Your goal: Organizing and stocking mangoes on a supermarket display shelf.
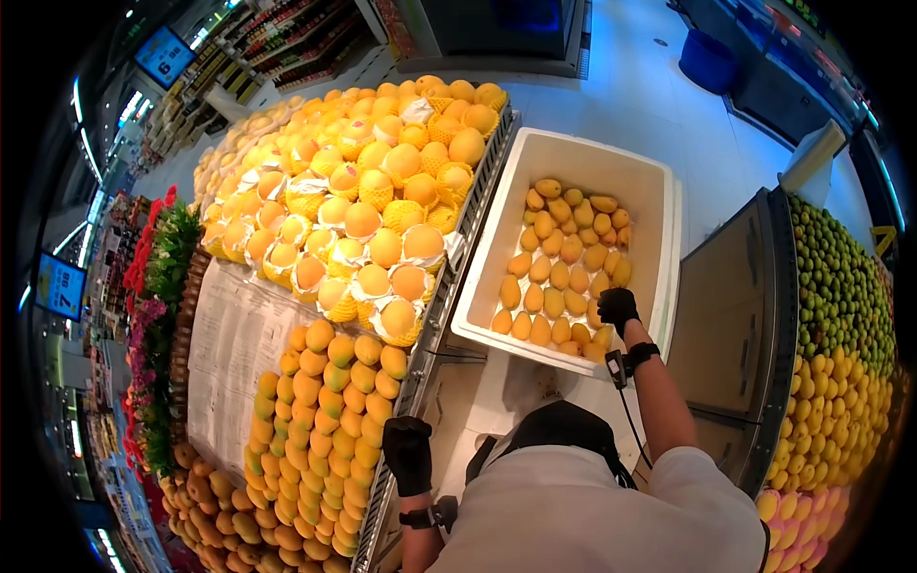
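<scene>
My right hand (617,306), in a black glove, reaches into a white foam box (494,236) and is over the yellow mangoes (553,302) near the box's right wall. Whether it grips one is hidden by the back of the hand. My left hand (407,450), gloved in black too, is curled at the metal-railed edge of the display stand, beside stacked rows of yellow-green mangoes (329,401). What lies inside its fingers does not show. Both wrists wear dark straps with small devices, and a cable runs from the right one.
Orange-yellow round fruit in foam nets (372,179) is heaped on the stand's far part, beside a paper-lined surface (229,358). Brown-orange fruit (215,516) lies at lower left. A second stand with green fruit (834,286) and yellow fruit rises on the right. A blue bin (708,61) stands beyond.
</scene>
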The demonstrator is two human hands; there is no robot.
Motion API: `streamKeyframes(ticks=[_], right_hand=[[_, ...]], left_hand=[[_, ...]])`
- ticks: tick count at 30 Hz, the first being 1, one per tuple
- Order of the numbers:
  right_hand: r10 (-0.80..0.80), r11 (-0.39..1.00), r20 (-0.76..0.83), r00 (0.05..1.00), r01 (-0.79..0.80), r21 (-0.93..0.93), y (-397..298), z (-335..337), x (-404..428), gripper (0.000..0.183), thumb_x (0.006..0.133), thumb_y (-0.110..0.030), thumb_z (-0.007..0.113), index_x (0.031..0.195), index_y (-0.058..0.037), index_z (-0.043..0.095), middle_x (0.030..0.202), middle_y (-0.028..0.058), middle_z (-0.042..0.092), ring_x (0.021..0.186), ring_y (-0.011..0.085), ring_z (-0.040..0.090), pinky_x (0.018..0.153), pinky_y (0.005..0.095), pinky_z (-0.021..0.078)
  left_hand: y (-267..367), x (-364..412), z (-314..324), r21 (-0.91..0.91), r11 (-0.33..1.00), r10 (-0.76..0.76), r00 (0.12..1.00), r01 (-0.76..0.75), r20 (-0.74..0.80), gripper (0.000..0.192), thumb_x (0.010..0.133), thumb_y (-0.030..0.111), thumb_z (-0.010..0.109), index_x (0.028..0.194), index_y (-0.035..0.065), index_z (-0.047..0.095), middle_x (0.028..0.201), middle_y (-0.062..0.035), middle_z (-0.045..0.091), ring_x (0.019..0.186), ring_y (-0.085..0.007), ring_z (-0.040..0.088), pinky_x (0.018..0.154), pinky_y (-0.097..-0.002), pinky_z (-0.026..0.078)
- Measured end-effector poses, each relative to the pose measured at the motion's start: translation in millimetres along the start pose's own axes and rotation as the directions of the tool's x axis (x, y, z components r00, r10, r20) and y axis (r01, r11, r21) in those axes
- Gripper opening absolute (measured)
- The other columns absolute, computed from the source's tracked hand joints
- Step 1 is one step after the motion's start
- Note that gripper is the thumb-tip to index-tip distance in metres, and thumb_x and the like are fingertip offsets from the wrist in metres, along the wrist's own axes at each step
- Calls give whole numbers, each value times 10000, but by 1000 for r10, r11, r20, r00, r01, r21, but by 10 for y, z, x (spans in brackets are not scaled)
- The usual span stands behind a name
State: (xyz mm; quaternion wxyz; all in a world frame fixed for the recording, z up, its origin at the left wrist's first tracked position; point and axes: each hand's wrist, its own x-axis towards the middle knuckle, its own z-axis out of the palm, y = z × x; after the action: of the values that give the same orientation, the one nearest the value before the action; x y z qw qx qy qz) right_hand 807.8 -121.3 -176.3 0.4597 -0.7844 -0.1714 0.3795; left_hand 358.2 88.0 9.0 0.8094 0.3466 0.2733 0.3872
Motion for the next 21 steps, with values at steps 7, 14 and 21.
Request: streamKeyframes(ticks=[7,14,21], right_hand=[[592,749,-170,788,-460,477,407,442,635,228,728,-296,639,764,-75,595,723,120,635,662,245,621,594,347,481],[508,723,-397,765,-629,-286,707,434,1027,370,841,-277,513,1094,-10,548,1019,176,644,882,304,634,737,418,501],[553,767,-653,517,-621,158,744,97,1198,408,903,-212,500,1294,-107,451,1234,88,564,1137,284,526,964,521,350]], left_hand=[[-81,19,200,-30,999,18,997,-21,-75,123,799,70,492,914,37,518,872,-124,582,776,-225,536,730,-340,434],[-182,-69,374,-112,994,-43,974,18,-224,133,828,64,516,956,38,537,906,-116,586,798,-215,548,725,-348,436],[-370,-52,670,-89,984,-167,973,155,-157,140,838,62,510,968,16,532,901,-112,565,858,-237,537,777,-371,425]])
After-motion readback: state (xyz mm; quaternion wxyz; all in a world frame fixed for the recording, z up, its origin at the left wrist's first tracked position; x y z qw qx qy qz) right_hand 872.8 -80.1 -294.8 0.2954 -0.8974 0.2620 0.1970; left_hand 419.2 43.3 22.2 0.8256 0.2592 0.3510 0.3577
